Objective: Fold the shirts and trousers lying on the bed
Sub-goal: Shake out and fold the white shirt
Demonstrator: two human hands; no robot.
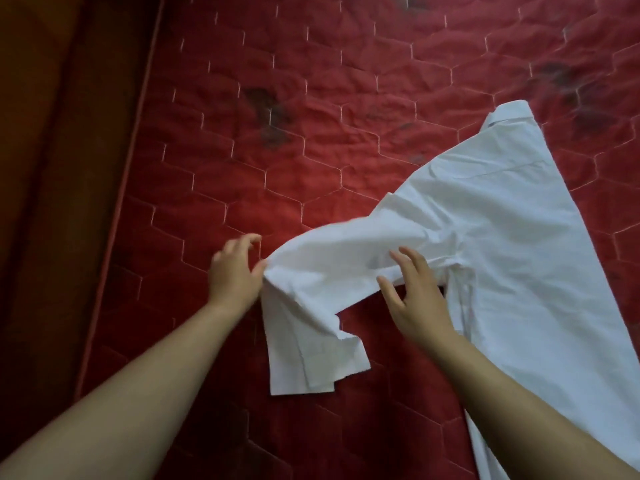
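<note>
You get a dim, warm-toned view. The white shirt (502,237) toward 3 o'clock is the brightest patch, its folds faintly bluish and low in detail. The red bed (311,98) fades to murky brown toward 9 o'clock. The upper edge of the lifted sleeve (346,251) is smeared, and the stitching (566,31) toward 1 o'clock looks soft.

Shows shirt (519,254) on bed (311,98), right of centre, sleeve (346,258) stretched leftward. Sets left hand (235,271) at sleeve's end, right hand (415,296) over its middle.
</note>
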